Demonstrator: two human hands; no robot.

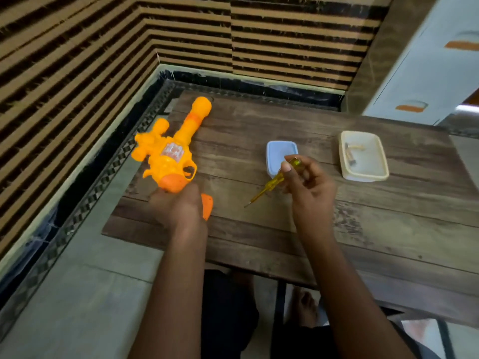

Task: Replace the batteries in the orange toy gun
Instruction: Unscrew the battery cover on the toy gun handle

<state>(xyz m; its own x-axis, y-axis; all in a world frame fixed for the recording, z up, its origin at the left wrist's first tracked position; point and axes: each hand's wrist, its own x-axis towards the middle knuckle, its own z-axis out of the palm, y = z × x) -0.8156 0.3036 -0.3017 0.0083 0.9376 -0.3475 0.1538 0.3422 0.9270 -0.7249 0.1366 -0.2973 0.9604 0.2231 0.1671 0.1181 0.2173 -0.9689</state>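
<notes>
Gripping the orange toy gun (168, 154), probably light, rigid, slick plastic, by its handle over the table's (285, 229) left edge with the left hand (178, 206), and pinching a yellow screwdriver (272, 185) in the right hand (308, 185), well apart.

We see dim, warm indoor light with soft, faint shadows. The left hand (178, 209) and toy gun (166, 156) are slightly motion-blurred. Wide-angle lens bends the striped wall (64, 60) at edges; small glare far right.
</notes>
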